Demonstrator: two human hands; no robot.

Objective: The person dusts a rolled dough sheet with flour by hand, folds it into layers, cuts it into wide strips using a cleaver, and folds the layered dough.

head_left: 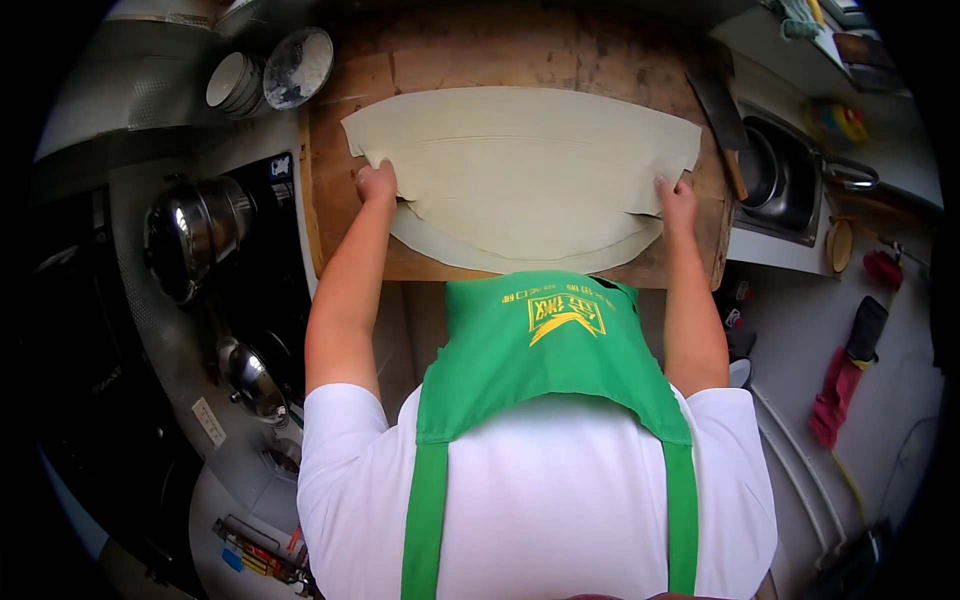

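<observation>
A wide sheet of pale rolled dough (525, 150) lies on a wooden board (420, 60), its near part folded back over a lower layer that shows as a curved strip. My left hand (377, 182) grips the dough at its left edge, fingers closed around the fold. At the opposite edge my right hand (677, 197) pinches the sheet between thumb and fingers. Small creases run inward from both holds. The near rim of the dough reaches the board's front edge, close to my green apron (560, 350).
A cleaver (722, 120) lies on the board's right side, beside a sink (790, 180). Stacked bowls (235, 82) and a floury bowl (299, 68) stand at the back left. A steel pot (195, 235) and a lidded pan (252, 382) are on the left.
</observation>
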